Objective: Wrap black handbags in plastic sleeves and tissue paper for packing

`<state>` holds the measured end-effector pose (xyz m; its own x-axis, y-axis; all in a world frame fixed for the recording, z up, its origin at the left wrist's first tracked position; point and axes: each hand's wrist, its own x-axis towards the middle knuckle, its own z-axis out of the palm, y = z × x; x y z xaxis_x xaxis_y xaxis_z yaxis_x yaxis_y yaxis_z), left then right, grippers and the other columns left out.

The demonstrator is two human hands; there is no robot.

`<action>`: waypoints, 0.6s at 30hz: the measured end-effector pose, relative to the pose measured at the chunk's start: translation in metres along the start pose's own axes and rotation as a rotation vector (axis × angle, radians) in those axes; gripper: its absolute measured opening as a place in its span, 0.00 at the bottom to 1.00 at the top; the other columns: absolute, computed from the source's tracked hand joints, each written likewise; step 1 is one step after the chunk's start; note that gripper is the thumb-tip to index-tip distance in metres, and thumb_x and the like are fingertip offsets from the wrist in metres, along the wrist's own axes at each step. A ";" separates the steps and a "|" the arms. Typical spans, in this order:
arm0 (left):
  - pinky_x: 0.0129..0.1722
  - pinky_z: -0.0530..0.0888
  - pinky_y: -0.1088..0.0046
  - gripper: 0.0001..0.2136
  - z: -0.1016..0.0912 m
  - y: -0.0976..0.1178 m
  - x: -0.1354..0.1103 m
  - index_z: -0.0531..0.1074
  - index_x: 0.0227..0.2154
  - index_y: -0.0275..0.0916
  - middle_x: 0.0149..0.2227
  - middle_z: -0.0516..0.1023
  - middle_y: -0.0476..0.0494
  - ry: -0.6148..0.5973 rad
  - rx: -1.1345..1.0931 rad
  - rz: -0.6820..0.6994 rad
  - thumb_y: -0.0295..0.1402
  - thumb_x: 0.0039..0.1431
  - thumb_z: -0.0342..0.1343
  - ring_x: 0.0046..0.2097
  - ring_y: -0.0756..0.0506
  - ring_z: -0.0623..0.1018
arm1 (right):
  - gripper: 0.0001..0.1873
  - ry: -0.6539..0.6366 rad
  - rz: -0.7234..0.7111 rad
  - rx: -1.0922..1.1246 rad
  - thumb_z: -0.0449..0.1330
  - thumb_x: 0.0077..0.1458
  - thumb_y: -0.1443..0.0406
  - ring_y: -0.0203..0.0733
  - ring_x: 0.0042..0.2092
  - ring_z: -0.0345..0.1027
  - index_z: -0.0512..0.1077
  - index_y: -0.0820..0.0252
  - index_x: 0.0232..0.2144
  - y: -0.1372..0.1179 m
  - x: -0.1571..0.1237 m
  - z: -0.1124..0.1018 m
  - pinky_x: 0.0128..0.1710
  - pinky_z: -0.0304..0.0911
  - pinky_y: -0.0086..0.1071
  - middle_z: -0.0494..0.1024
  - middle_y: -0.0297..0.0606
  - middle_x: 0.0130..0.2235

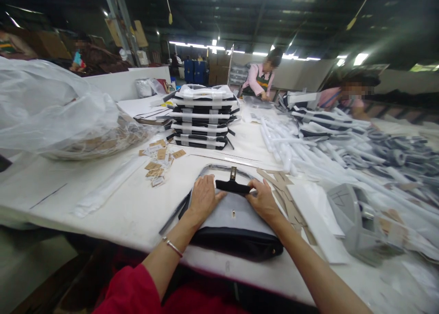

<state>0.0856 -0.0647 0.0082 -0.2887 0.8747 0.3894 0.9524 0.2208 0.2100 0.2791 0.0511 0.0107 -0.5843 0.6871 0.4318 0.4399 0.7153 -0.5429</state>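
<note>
A black handbag lies on the table in front of me, its front covered by a pale grey sheet. A small metal lock shows through the sheet. At the bag's top is a black flap with a metal clasp plate standing up. My left hand lies on the bag's left side, thumb stretched out and fingers over the top edge. My right hand is closed at the flap's right end, thumb and fingers around it. The bag's handle loops behind the flap, partly hidden.
Wrapped bags stand stacked behind. Cardboard tags lie left of them, near a large plastic bag. On the right are a grey tape dispenser, cardboard strips and white tubes. Co-workers work across the table.
</note>
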 end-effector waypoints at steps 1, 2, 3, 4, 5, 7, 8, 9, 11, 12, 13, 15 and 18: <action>0.57 0.63 0.54 0.25 0.000 -0.002 0.000 0.64 0.53 0.34 0.50 0.75 0.35 -0.001 -0.059 0.016 0.41 0.58 0.62 0.53 0.36 0.73 | 0.05 0.013 -0.032 -0.006 0.56 0.50 0.68 0.45 0.38 0.70 0.68 0.54 0.32 0.000 -0.001 0.000 0.63 0.42 0.61 0.76 0.32 0.33; 0.58 0.62 0.55 0.24 -0.001 -0.003 -0.001 0.63 0.54 0.37 0.52 0.74 0.37 -0.009 -0.115 0.038 0.38 0.58 0.62 0.55 0.38 0.72 | 0.08 0.019 -0.062 -0.006 0.56 0.50 0.69 0.46 0.41 0.71 0.69 0.54 0.34 -0.001 -0.002 0.000 0.64 0.42 0.61 0.78 0.34 0.36; 0.59 0.61 0.55 0.22 -0.003 -0.004 -0.001 0.64 0.54 0.39 0.53 0.74 0.39 -0.021 -0.156 0.062 0.36 0.58 0.62 0.55 0.39 0.72 | 0.12 0.023 -0.093 0.000 0.55 0.50 0.71 0.47 0.44 0.71 0.70 0.54 0.37 -0.002 -0.003 0.001 0.64 0.41 0.62 0.78 0.35 0.39; 0.59 0.61 0.56 0.19 -0.004 -0.005 -0.001 0.65 0.51 0.41 0.52 0.75 0.42 -0.035 -0.176 0.081 0.34 0.59 0.61 0.55 0.41 0.72 | 0.14 0.022 -0.124 0.010 0.56 0.50 0.71 0.48 0.46 0.71 0.70 0.53 0.40 -0.003 -0.003 0.001 0.64 0.41 0.62 0.79 0.36 0.42; 0.59 0.61 0.57 0.15 -0.006 -0.006 -0.002 0.67 0.48 0.42 0.49 0.76 0.44 -0.046 -0.182 0.092 0.32 0.59 0.60 0.53 0.42 0.73 | 0.14 0.017 -0.156 0.026 0.57 0.51 0.71 0.48 0.48 0.71 0.70 0.53 0.41 -0.004 -0.004 0.001 0.64 0.41 0.62 0.79 0.37 0.43; 0.57 0.63 0.59 0.09 -0.009 -0.006 -0.002 0.68 0.41 0.42 0.43 0.78 0.47 -0.065 -0.180 0.109 0.28 0.59 0.59 0.49 0.43 0.75 | 0.12 0.010 -0.216 0.072 0.60 0.52 0.69 0.49 0.48 0.71 0.69 0.53 0.40 -0.008 -0.005 0.001 0.64 0.45 0.59 0.79 0.37 0.43; 0.56 0.63 0.59 0.07 -0.010 -0.006 -0.002 0.68 0.39 0.42 0.40 0.78 0.47 -0.074 -0.179 0.119 0.27 0.59 0.58 0.47 0.43 0.75 | 0.10 0.008 -0.240 0.093 0.62 0.52 0.68 0.48 0.48 0.71 0.69 0.53 0.39 -0.010 -0.006 0.001 0.63 0.48 0.57 0.79 0.37 0.42; 0.54 0.65 0.60 0.06 -0.011 -0.006 -0.002 0.68 0.37 0.42 0.38 0.77 0.48 -0.082 -0.179 0.129 0.26 0.58 0.57 0.45 0.43 0.75 | 0.10 0.003 -0.260 0.108 0.63 0.53 0.67 0.48 0.47 0.71 0.68 0.53 0.38 -0.012 -0.007 0.001 0.61 0.53 0.54 0.79 0.37 0.41; 0.50 0.67 0.62 0.07 -0.012 -0.005 -0.002 0.67 0.34 0.42 0.36 0.76 0.47 -0.094 -0.180 0.150 0.23 0.56 0.55 0.44 0.42 0.74 | 0.11 -0.010 -0.302 0.106 0.64 0.53 0.67 0.47 0.45 0.71 0.68 0.54 0.39 -0.017 -0.008 -0.001 0.54 0.61 0.48 0.78 0.37 0.40; 0.48 0.67 0.64 0.08 -0.012 -0.005 -0.002 0.67 0.34 0.42 0.36 0.75 0.47 -0.100 -0.184 0.160 0.22 0.55 0.54 0.43 0.42 0.74 | 0.12 -0.016 -0.327 0.089 0.64 0.54 0.67 0.47 0.44 0.70 0.68 0.55 0.41 -0.020 -0.009 -0.002 0.51 0.63 0.46 0.78 0.38 0.40; 0.47 0.68 0.65 0.09 -0.011 -0.005 -0.002 0.67 0.33 0.42 0.35 0.75 0.47 -0.105 -0.188 0.168 0.21 0.53 0.53 0.43 0.43 0.73 | 0.13 -0.026 -0.354 0.064 0.64 0.54 0.67 0.47 0.44 0.69 0.69 0.55 0.43 -0.022 -0.009 -0.003 0.49 0.64 0.44 0.77 0.39 0.40; 0.46 0.68 0.66 0.11 -0.010 -0.005 -0.003 0.66 0.33 0.42 0.35 0.74 0.47 -0.113 -0.199 0.179 0.19 0.51 0.51 0.42 0.43 0.73 | 0.14 -0.057 -0.398 0.002 0.63 0.55 0.69 0.48 0.44 0.68 0.69 0.56 0.43 -0.025 -0.008 -0.005 0.46 0.63 0.42 0.76 0.40 0.40; 0.46 0.68 0.66 0.14 -0.007 -0.005 -0.004 0.66 0.35 0.42 0.36 0.74 0.47 -0.119 -0.212 0.173 0.17 0.48 0.49 0.42 0.43 0.73 | 0.10 -0.118 -0.370 -0.121 0.61 0.53 0.73 0.48 0.41 0.65 0.70 0.58 0.37 -0.026 -0.006 -0.006 0.42 0.62 0.41 0.74 0.40 0.37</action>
<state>0.0817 -0.0721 0.0124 -0.0985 0.9385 0.3308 0.9412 -0.0201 0.3372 0.2754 0.0288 0.0267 -0.7893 0.3659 0.4932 0.2579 0.9264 -0.2745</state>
